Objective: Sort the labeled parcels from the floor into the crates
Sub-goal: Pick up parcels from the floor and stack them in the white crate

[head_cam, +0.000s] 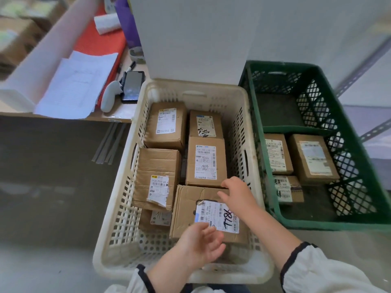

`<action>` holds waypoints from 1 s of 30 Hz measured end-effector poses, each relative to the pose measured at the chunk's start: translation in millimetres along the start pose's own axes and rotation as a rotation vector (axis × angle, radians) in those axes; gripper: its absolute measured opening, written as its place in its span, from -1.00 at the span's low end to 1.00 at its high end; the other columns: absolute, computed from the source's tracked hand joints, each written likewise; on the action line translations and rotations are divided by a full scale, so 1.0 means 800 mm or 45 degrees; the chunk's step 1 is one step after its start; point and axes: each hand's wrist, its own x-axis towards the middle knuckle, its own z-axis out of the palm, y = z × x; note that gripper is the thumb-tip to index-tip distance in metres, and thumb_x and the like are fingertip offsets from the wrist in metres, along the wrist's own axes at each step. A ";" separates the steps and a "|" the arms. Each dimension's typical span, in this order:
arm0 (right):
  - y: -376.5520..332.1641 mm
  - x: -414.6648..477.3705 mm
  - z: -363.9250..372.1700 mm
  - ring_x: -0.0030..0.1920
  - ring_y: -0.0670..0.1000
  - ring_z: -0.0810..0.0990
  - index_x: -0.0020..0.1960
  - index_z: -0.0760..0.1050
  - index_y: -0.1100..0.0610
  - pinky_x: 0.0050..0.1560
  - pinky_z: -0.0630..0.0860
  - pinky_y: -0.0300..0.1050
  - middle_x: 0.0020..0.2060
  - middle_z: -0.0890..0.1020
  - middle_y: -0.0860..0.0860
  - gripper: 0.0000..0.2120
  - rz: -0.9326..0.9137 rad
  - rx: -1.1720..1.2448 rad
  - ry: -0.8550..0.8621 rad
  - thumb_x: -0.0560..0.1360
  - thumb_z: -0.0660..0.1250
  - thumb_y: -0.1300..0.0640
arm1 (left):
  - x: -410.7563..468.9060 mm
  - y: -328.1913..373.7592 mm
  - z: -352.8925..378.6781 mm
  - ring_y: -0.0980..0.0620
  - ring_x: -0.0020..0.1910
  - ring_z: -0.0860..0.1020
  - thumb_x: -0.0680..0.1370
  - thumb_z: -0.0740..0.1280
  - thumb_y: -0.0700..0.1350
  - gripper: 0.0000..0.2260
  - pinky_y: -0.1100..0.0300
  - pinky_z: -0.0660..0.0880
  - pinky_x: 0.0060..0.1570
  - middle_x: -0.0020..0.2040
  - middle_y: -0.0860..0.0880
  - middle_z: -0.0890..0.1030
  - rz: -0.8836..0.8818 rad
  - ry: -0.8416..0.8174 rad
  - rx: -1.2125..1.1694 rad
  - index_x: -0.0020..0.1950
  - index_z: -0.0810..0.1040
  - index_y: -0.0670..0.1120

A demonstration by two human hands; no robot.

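- Head view: right hand (237, 193) is reaching over the parcel (186, 208), fingers spread and relaxed, fingertips sitting at its far edge, gripping nothing.
- Left hand (201, 244) is hovering at the parcel's near edge, palm open, fingers loosely bent, holding nothing.
- Parcel is lying label-up in the near end of the white crate (190, 85), long axis running across the crate.
- Green crate (317, 223) is sitting just beside, on the right.
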 end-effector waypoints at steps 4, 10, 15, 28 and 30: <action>-0.019 -0.018 -0.042 0.11 0.01 0.51 0.23 0.48 0.13 0.11 0.43 -0.15 0.13 0.54 0.03 -0.69 -0.110 -0.026 -0.051 0.55 0.26 0.02 | -0.035 0.024 0.019 -0.12 -0.08 0.57 0.62 0.19 -0.18 -0.79 0.01 0.50 -0.09 0.01 -0.20 0.58 0.413 0.142 0.160 0.18 0.46 -0.25; -0.064 -0.054 -0.101 0.10 -0.10 0.51 0.28 0.46 0.03 0.12 0.45 -0.19 0.13 0.56 -0.07 -0.66 -0.385 -0.003 0.000 0.55 0.22 -0.04 | -0.092 0.033 0.026 0.04 -0.12 0.59 0.60 0.23 -0.13 -0.83 0.17 0.51 -0.14 0.00 -0.05 0.62 1.210 0.376 0.729 0.17 0.50 -0.09; -0.110 -0.082 -0.124 0.01 -0.12 0.50 0.22 0.50 0.05 -0.03 0.44 -0.25 0.03 0.58 -0.07 -0.71 -0.667 -0.014 0.054 0.56 0.21 -0.02 | -0.132 0.016 -0.004 0.23 0.02 0.51 0.60 0.20 -0.02 -0.74 0.27 0.49 0.05 0.10 0.14 0.54 1.811 0.939 1.476 0.28 0.45 0.02; -0.277 -0.236 -0.001 0.08 -0.06 0.54 0.22 0.51 0.02 0.07 0.50 -0.12 0.13 0.54 -0.07 -0.71 -1.319 -0.266 -0.174 0.55 0.22 -0.04 | -0.255 -0.147 -0.222 -0.13 -0.08 0.59 0.48 0.20 -0.02 -0.68 0.06 0.53 -0.17 0.00 -0.04 0.62 1.911 1.860 1.120 0.13 0.60 -0.09; -0.304 -0.278 0.030 0.07 -0.02 0.55 0.20 0.53 0.03 0.07 0.48 -0.11 0.10 0.55 -0.06 -0.72 -1.418 -0.296 -0.214 0.54 0.25 -0.03 | -0.278 -0.199 -0.269 -0.17 -0.08 0.58 0.48 0.17 0.00 -0.66 0.04 0.55 -0.15 0.01 -0.07 0.61 1.846 2.009 1.012 0.11 0.60 -0.10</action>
